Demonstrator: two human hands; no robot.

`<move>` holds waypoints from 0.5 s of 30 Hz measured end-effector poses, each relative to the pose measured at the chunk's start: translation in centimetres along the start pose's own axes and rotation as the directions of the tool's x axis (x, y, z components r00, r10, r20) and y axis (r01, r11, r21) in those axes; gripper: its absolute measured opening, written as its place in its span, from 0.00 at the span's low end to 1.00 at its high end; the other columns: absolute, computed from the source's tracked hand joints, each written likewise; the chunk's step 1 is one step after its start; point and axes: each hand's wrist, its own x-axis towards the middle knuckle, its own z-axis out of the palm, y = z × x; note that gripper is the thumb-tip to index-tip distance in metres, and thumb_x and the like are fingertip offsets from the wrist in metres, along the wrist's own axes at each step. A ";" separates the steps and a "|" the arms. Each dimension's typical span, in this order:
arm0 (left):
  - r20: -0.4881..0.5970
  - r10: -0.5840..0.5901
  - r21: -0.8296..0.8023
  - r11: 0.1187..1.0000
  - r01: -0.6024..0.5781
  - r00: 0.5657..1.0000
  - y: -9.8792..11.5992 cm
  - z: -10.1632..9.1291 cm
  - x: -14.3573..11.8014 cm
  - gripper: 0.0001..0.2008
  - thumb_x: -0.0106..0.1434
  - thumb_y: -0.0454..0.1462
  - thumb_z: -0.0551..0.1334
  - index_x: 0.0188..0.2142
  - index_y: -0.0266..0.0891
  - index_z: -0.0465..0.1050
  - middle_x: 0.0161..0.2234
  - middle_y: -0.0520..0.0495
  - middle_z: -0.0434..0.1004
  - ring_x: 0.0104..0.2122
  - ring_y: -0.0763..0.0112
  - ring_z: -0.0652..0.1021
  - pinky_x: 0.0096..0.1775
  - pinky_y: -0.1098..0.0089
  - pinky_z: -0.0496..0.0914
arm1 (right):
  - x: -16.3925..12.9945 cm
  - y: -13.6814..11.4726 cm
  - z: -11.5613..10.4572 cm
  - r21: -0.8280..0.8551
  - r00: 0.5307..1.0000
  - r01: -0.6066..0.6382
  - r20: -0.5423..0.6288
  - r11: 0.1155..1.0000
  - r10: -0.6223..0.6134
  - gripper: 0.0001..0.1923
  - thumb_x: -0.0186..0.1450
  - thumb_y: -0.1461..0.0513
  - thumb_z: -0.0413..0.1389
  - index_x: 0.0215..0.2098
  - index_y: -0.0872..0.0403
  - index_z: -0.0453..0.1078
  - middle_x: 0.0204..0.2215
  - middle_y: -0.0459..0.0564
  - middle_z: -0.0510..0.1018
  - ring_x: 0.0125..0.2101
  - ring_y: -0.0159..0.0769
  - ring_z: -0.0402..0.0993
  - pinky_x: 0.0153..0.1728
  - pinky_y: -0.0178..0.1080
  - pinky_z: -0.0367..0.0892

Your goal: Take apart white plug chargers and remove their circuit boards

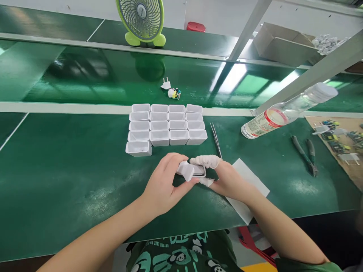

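Note:
Between both hands, above the green worktop, is a small white plastic case (199,171) with an open end and a white piece (187,172) on its left part. My left hand (166,181) is closed around its left side, thumb below and fingers above. My right hand (224,175), with white finger covers on thumb and forefinger, grips the right end. What lies inside the case is too small to make out. Just beyond the hands stand rows of white open plastic cases (159,138). Metal tweezers (216,139) lie right of them, and white paper (249,181) lies partly under my right forearm.
A plug piece (166,84) and a small circuit board (174,93) lie at the back. To the right are a clear bottle (272,120), pliers (306,155) and cardboard (347,166) with circuit boards. A green fan (141,19) and a carton (283,45) stand farther back.

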 end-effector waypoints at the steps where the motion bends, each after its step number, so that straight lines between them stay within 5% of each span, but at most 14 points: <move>1: 0.003 0.006 -0.015 1.000 -0.006 1.000 0.0 0.0 0.0 0.17 0.67 0.45 0.61 0.51 0.41 0.63 0.45 0.43 0.71 0.44 0.64 0.74 0.43 0.65 0.73 | 0.0 0.1 0.0 -0.006 1.000 0.001 0.002 1.000 -0.001 0.25 0.67 0.60 0.58 0.61 0.46 0.58 0.51 0.51 0.77 0.50 0.43 0.76 0.49 0.47 0.75; 6: 0.008 0.105 -0.136 0.985 -0.103 0.994 -0.3 -0.1 0.2 0.19 0.66 0.47 0.62 0.52 0.41 0.65 0.45 0.42 0.70 0.44 0.65 0.74 0.42 0.66 0.73 | -0.2 0.3 0.2 -0.031 1.000 0.013 0.007 0.999 -0.013 0.25 0.67 0.60 0.57 0.61 0.47 0.58 0.49 0.52 0.77 0.49 0.44 0.76 0.47 0.47 0.76; 10: -0.023 0.137 -0.132 0.982 -0.138 0.990 -0.2 0.0 0.2 0.15 0.65 0.37 0.63 0.51 0.40 0.66 0.45 0.43 0.70 0.45 0.67 0.73 0.45 0.67 0.73 | -0.1 0.2 0.2 -0.031 0.999 0.036 -0.008 0.999 -0.036 0.25 0.67 0.61 0.57 0.61 0.47 0.58 0.50 0.52 0.77 0.49 0.42 0.76 0.48 0.46 0.76; 15: -0.008 0.163 -0.148 0.976 -0.162 0.987 -0.1 0.1 0.1 0.25 0.59 0.35 0.68 0.54 0.40 0.62 0.49 0.42 0.68 0.50 0.66 0.72 0.50 0.67 0.72 | -0.1 0.2 0.1 -0.020 1.000 0.025 -0.002 0.999 -0.025 0.27 0.64 0.67 0.56 0.59 0.48 0.58 0.50 0.51 0.77 0.45 0.41 0.77 0.45 0.44 0.76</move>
